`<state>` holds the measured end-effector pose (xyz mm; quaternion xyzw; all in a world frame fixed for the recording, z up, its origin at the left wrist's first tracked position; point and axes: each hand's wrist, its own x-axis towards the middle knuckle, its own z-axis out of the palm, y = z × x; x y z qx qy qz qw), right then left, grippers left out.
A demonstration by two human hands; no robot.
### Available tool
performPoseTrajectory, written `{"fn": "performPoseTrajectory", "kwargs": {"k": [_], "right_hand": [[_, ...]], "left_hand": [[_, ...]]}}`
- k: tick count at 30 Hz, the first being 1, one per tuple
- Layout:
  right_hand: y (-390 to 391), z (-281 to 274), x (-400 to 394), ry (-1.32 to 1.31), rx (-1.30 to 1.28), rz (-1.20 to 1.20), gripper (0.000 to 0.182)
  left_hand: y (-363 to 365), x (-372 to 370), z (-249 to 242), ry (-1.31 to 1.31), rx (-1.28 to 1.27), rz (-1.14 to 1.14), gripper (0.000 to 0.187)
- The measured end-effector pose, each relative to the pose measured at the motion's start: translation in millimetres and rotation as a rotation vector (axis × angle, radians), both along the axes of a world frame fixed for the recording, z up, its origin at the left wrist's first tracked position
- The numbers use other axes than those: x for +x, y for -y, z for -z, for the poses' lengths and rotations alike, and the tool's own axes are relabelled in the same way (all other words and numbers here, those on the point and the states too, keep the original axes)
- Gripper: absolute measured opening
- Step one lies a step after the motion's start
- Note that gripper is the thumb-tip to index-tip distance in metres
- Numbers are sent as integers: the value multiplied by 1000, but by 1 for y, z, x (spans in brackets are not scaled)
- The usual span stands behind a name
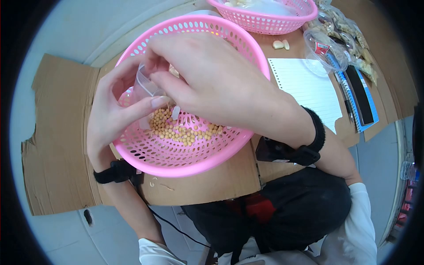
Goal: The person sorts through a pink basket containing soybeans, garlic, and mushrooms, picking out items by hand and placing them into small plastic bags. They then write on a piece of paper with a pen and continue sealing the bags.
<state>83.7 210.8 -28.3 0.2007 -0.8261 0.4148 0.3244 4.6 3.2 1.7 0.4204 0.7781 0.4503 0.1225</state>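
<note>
Over a large pink basket [198,167], both hands meet at a small clear plastic bag [148,84]. My left hand [117,104] has its thumb and fingers around the bag from the left. My right hand [190,70] reaches across from the right, its fingers curled at the bag's opening; the fingertips are partly hidden, and something pale shows beneath them. Round yellowish beans [176,132] lie in the bottom of the basket below the hands, with a small whitish piece [176,112] among them.
A second pink basket [269,24] with plastic bags stands at the back. Garlic cloves [280,44], lined paper [304,86], a clear container [324,53], filled bags [349,33], a pen [349,109], a blue notebook [369,121] and a black phone [360,95] lie on the right.
</note>
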Motion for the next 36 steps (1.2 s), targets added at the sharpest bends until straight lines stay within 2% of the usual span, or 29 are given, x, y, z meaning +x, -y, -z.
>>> {"fn": "performPoseTrajectory", "kwargs": {"k": [4, 6, 7, 9, 10, 13, 17, 22, 28, 31, 36], "right_hand": [[3, -7, 1, -106, -124, 60, 24], [-2, -18, 9, 43, 48, -174, 25], [0, -11, 9, 47, 49, -179, 25], [5, 1, 8, -86, 304, -240, 26], [2, -6, 16, 192, 501, -215, 19], [-4, 4, 20, 285, 613, -155, 17], [-8, 10, 24, 242, 631, -156, 16], [-10, 2, 25, 431, 691, -227, 13], [-11, 7, 23, 367, 744, -232, 13], [-10, 9, 25, 355, 657, -208, 11], [-9, 1, 26, 425, 674, -223, 10]], "left_hand": [[2, -11, 9, 22, -13, -99, 61], [-3, -4, 8, 110, 77, -80, 57], [-5, 0, 7, 192, 172, -60, 54], [-6, -2, 9, 182, 159, -85, 50], [-6, -4, 9, 166, 146, -104, 47], [-6, -6, 11, 85, 159, -105, 42], [-7, -4, 12, 80, 170, -103, 44], [-7, -1, 8, 76, 142, -121, 45], [-7, -4, 10, 62, 153, -91, 48], [-7, -4, 8, 60, 117, -106, 47], [-5, -3, 8, 45, 134, -113, 46]]}}
